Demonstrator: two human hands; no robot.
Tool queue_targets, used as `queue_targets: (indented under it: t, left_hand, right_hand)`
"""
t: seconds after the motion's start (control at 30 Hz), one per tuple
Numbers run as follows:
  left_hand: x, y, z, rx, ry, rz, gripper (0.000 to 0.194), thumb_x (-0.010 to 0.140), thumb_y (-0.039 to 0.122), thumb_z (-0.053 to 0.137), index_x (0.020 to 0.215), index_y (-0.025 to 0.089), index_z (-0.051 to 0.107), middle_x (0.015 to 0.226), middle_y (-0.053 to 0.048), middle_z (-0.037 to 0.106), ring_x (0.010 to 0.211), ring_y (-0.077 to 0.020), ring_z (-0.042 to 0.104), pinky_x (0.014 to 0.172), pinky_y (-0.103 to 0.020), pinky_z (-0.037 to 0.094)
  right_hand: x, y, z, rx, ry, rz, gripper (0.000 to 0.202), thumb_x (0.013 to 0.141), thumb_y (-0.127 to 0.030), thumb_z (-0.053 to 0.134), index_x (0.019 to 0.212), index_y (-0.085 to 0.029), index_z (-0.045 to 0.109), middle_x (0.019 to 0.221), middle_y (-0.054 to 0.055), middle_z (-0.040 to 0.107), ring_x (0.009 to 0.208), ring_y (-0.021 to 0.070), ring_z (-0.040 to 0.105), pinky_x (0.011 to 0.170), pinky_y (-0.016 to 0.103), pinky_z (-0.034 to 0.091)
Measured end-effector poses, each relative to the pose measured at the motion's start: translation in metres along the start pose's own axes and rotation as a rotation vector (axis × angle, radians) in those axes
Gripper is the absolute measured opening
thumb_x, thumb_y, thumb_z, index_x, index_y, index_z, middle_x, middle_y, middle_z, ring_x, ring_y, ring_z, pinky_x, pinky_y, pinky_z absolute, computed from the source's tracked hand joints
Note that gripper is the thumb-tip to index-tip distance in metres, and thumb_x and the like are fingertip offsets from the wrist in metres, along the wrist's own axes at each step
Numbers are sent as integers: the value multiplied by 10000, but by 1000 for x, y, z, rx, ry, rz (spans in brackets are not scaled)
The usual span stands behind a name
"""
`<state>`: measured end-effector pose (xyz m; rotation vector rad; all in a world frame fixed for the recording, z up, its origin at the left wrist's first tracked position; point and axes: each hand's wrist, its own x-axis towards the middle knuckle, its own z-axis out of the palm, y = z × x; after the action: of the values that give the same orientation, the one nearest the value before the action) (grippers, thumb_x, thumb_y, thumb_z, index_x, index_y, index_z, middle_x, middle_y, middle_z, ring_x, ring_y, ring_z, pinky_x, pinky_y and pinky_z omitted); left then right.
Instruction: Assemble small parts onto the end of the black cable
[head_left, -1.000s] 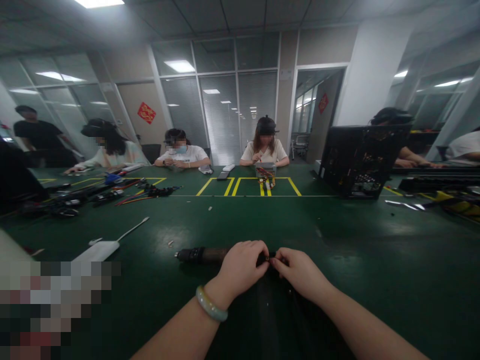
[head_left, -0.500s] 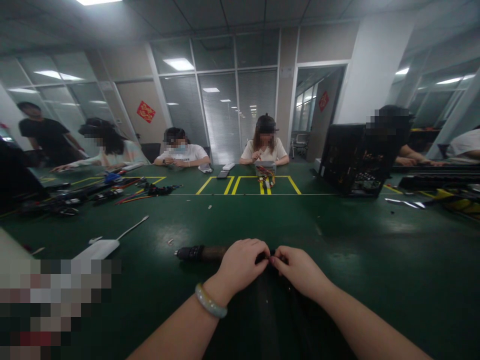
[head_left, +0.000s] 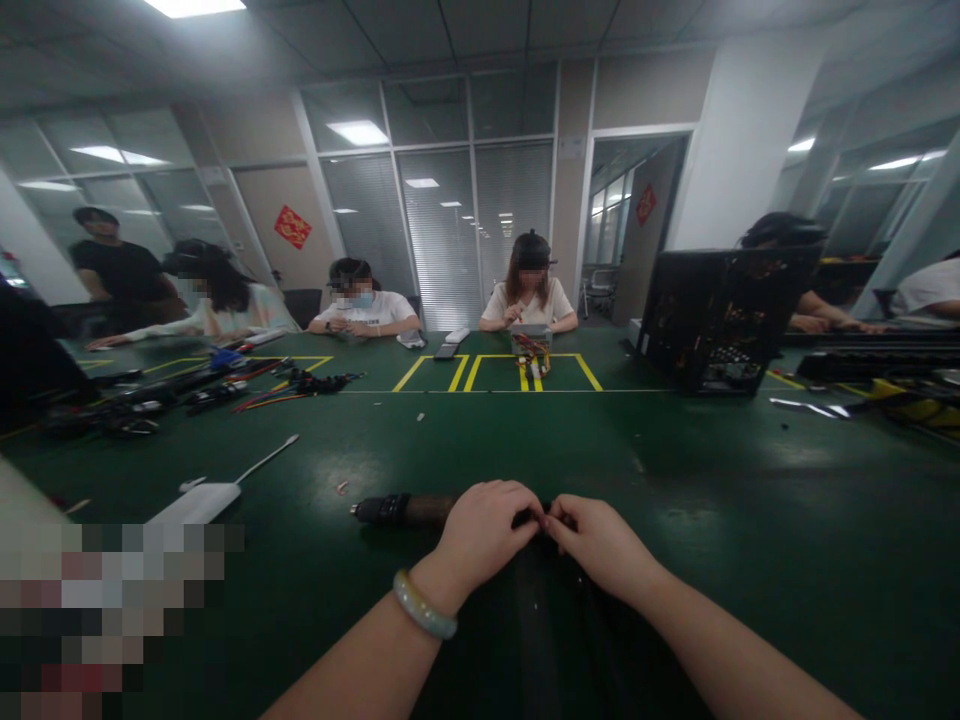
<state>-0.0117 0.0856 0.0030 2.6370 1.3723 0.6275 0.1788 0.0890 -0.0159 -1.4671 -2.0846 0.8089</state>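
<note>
The left hand curls over the near side of the dark tool, perhaps to steady it where it lies on the table. The right hand pinches in from the right, fingertips meeting the left's (good for fine work); whatever they grip is too dark to tell.

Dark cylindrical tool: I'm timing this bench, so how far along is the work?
Looks done: the tool lies on the table, metal tip showing. In hand: apparently its other end, where left hand and right hand meet. Remaining: probably finishing there; fingers hide how much.
</note>
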Motion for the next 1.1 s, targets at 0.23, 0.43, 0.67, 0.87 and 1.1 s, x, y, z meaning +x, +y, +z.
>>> queue_targets:
  t: [0.23,0.43,0.67,0.87,1.1]
  left_hand:
    - [1,-1,1,-7,-1,-12,78,852,245,639,918,255,679,960,32,679,914,-168,613,837,-316,446]
    - [1,-1,1,-21,15,-21,76,854,247,632,907,257,685,957,31,686,905,-168,617,846,-318,445]
    - [0,-1,1,-38,35,-22,73,846,254,646,911,254,681,987,30,688,906,-172,618,855,-327,446]
    - [0,-1,1,-31,29,-24,71,854,260,640,912,254,679,977,29,688,899,-172,616,847,-333,445]
    - [1,-3,3,-42,30,-14,67,845,248,646,903,256,677,961,35,684,901,-171,611,849,-316,442]
  right_hand:
    - [-2,-3,-4,-11,-11,-20,243,916,-350,510,769,-203,636,660,-13,662,583,129,584,531,224,329]
    - [-3,-3,-5,-3,-20,-30,237,912,-358,520,794,-205,656,718,3,677,603,133,588,530,221,328]
    - [-2,-4,-5,-1,-21,-48,230,909,-348,521,793,-206,660,711,-5,669,627,137,595,541,221,342]
    - [-3,-1,-3,0,-17,-39,243,920,-347,503,797,-199,651,715,-4,663,610,131,587,538,221,347]
    - [-3,-3,-4,-25,4,-55,236,917,-329,502,780,-202,646,701,-7,657,602,124,568,537,221,320]
